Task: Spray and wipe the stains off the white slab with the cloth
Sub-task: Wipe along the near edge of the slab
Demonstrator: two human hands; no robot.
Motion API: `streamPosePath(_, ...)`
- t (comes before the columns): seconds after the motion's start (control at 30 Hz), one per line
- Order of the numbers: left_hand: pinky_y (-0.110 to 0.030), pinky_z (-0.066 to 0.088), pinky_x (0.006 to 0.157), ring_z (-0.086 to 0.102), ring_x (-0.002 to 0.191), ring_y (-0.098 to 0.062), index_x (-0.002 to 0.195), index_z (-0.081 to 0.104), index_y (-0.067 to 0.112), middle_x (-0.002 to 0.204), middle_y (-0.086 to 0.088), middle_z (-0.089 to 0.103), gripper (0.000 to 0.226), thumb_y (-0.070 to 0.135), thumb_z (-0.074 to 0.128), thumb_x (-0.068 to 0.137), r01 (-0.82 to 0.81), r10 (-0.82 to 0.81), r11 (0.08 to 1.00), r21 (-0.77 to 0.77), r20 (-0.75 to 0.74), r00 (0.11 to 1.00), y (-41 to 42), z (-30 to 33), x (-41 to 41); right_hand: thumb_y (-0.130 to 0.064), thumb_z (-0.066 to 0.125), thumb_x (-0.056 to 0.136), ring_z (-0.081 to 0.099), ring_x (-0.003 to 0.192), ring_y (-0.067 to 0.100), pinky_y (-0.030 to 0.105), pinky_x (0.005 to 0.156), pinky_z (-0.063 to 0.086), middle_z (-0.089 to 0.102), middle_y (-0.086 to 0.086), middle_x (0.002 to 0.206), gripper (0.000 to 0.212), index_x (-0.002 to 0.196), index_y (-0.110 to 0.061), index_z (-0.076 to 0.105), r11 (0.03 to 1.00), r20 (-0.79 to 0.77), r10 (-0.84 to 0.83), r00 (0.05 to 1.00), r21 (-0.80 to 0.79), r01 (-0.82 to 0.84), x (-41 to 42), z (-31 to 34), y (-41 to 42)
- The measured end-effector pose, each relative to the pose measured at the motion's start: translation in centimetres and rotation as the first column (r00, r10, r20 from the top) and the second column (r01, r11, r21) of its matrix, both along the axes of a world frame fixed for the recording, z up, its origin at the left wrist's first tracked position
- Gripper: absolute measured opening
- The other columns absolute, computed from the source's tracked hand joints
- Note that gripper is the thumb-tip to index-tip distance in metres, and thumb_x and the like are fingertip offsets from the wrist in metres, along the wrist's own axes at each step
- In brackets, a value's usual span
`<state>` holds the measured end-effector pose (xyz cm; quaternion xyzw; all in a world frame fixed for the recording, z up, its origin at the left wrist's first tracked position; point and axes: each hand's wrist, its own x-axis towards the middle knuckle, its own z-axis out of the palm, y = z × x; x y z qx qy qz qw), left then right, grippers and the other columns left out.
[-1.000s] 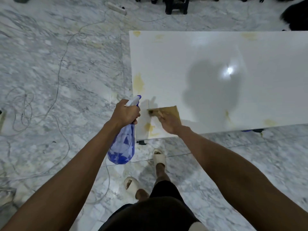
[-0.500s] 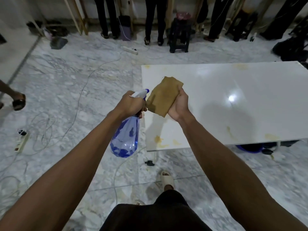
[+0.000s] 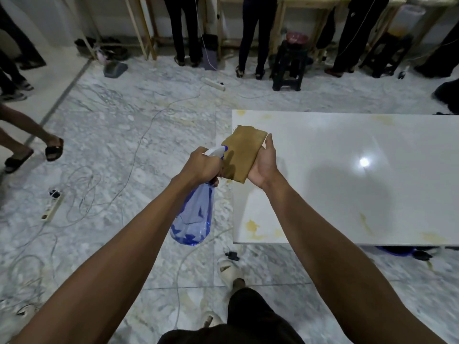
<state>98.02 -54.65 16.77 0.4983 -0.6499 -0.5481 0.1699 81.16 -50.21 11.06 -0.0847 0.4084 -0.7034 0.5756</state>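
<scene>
The cloth (image 3: pixel 242 155), a folded tan square, has come up off the white slab (image 3: pixel 347 175) since a second ago and now lies flat against the right hand's (image 3: pixel 264 165) upturned palm, held above the slab's left edge. The left hand (image 3: pixel 202 167) grips the blue spray bottle (image 3: pixel 195 214) by its trigger head, nozzle close to the cloth, much as half a second ago. Wiping has paused; the person is probably wetting the cloth. Yellow stains (image 3: pixel 253 228) remain at the near left corner, along the near edge and the far edge, so plenty is left. Cables trail over the marble floor (image 3: pixel 111 145) at left.
</scene>
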Motion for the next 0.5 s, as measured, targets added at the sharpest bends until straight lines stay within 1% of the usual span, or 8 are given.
streamPosePath(0.1,-0.03,0.045,0.047,0.049,0.038,-0.023,0.077,0.049,0.004,0.059,-0.012,0.046,0.023,0.017,0.055,0.095,-0.022,0.022,0.999,0.038,-0.003,1.0,-2.3,-1.4,-1.4,-0.075,0.019,0.095,0.052,0.134,0.034,0.049,0.116,0.036,0.058,0.015,0.142,0.085,0.143,-0.014,0.053,0.999,-0.01,0.02,1.0,0.042,-0.02,-0.9,-0.8,-2.5)
streamPosePath(0.2,-0.031,0.049,0.049,0.054,0.049,-0.026,0.067,0.053,0.002,0.048,-0.011,0.05,0.037,0.026,0.056,0.094,-0.053,0.051,0.995,0.088,0.021,0.998,-5.0,-2.5,-3.3,-0.073,0.023,0.096,0.052,0.134,0.035,0.049,0.115,0.038,0.057,0.017,0.142,0.082,0.142,-0.012,0.054,0.996,0.009,0.049,0.999,0.068,-0.05,-2.3,-1.7,-5.5)
streamPosePath(0.27,-0.029,0.049,0.049,0.053,0.046,-0.024,0.066,0.052,0.003,0.051,-0.012,0.053,0.038,0.027,0.056,0.094,-0.072,0.068,0.993,0.093,0.048,0.997,-7.2,-3.2,-4.6,-0.071,0.028,0.097,0.056,0.128,0.034,0.047,0.111,0.043,0.059,0.017,0.14,0.079,0.14,-0.012,0.056,0.995,0.015,0.069,0.997,0.071,-0.07,-3.4,-2.6,-7.6)
streamPosePath(0.3,-0.032,0.05,0.052,0.054,0.046,-0.024,0.067,0.051,0.004,0.054,-0.013,0.053,0.036,0.028,0.055,0.094,-0.081,0.077,0.994,0.08,0.051,0.996,-8.3,-3.6,-5.2,-0.07,0.031,0.097,0.058,0.126,0.033,0.047,0.109,0.045,0.059,0.017,0.139,0.076,0.14,-0.012,0.056,0.994,0.005,0.074,0.997,0.083,-0.075,-3.9,-3.1,-8.5)
streamPosePath(0.33,-0.035,0.051,0.055,0.055,0.049,-0.027,0.068,0.051,0.006,0.058,-0.013,0.055,0.035,0.03,0.054,0.093,-0.09,0.086,0.993,0.072,0.058,0.995,-9.6,-4.1,-5.9,-0.068,0.035,0.097,0.059,0.125,0.032,0.047,0.108,0.045,0.06,0.017,0.139,0.074,0.141,-0.012,0.055,0.99,0.0,0.085,0.996,0.11,-0.085,-4.5,-3.8,-9.7)
streamPosePath(0.4,-0.038,0.051,0.057,0.058,0.054,-0.031,0.069,0.053,0.01,0.063,-0.011,0.057,0.036,0.039,0.053,0.09,-0.107,0.101,0.99,0.092,0.07,0.992,-12.3,-5.0,-7.6,-0.068,0.037,0.097,0.059,0.127,0.032,0.052,0.111,0.042,0.062,0.015,0.137,0.073,0.141,-0.013,0.055,0.972,-0.016,0.133,0.991,0.198,-0.127,-5.9,-6.0,-11.8)
streamPosePath(0.47,-0.035,0.049,0.056,0.058,0.055,-0.029,0.069,0.054,0.009,0.065,-0.011,0.059,0.038,0.041,0.056,0.09,-0.112,0.103,0.986,0.123,0.072,0.992,-14.8,-5.6,-9.3,-0.065,0.034,0.099,0.061,0.124,0.032,0.055,0.11,0.042,0.064,0.015,0.134,0.069,0.14,-0.013,0.056,0.935,-0.035,0.203,0.979,0.303,-0.183,-7.6,-8.6,-13.6)
streamPosePath(0.5,-0.034,0.049,0.054,0.058,0.056,-0.028,0.07,0.056,0.007,0.067,-0.013,0.059,0.037,0.038,0.058,0.091,-0.112,0.104,0.985,0.13,0.069,0.992,-16.2,-5.9,-10.2,-0.063,0.033,0.1,0.064,0.119,0.032,0.054,0.108,0.045,0.066,0.014,0.13,0.067,0.138,-0.013,0.057,0.913,-0.047,0.245,0.968,0.349,-0.214,-8.8,-9.8,-14.7)
